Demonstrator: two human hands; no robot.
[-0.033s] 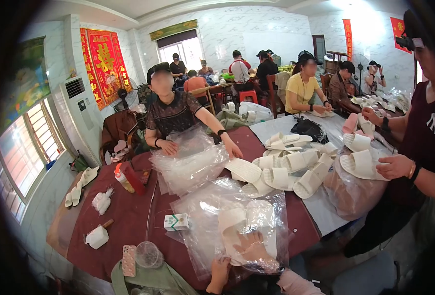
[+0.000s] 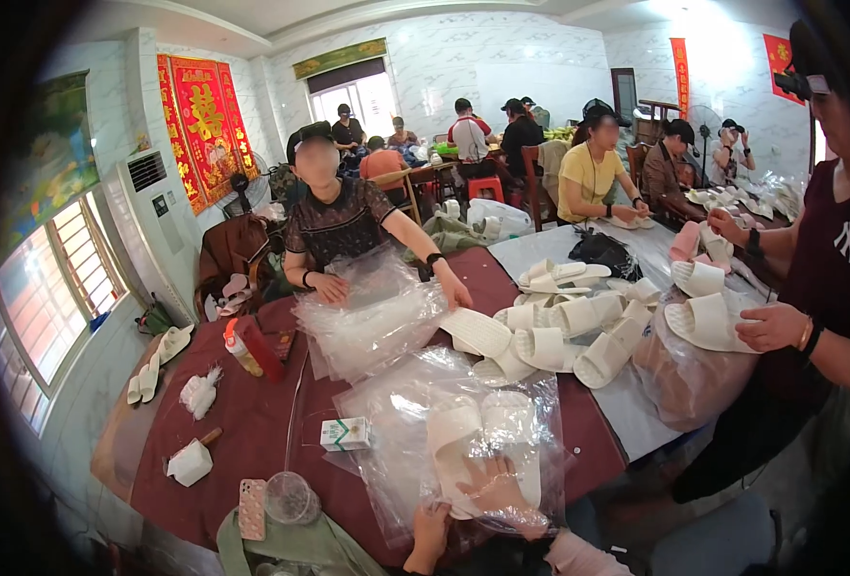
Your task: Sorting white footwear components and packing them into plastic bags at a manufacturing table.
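A pair of cream-white slippers (image 2: 452, 432) lies inside a clear plastic bag (image 2: 401, 451) at the table's near edge. My right hand (image 2: 498, 488) reaches into the bag mouth, its fingers spread over the slippers. My left hand (image 2: 431, 530) is closed at the bag's near edge, beside the slipper heels, with its fingertips partly hidden. More clear bags lie under and behind this one. Just beyond, a loose heap of white slippers (image 2: 578, 317) covers the middle right of the table.
Across the table a co-worker (image 2: 348, 206) handles a stack of clear bags (image 2: 372, 317) and a slipper. At right, another person (image 2: 828, 250) holds a white slipper. A small carton (image 2: 345, 434), a phone (image 2: 251, 509) and a plastic cup (image 2: 291, 499) are on my left.
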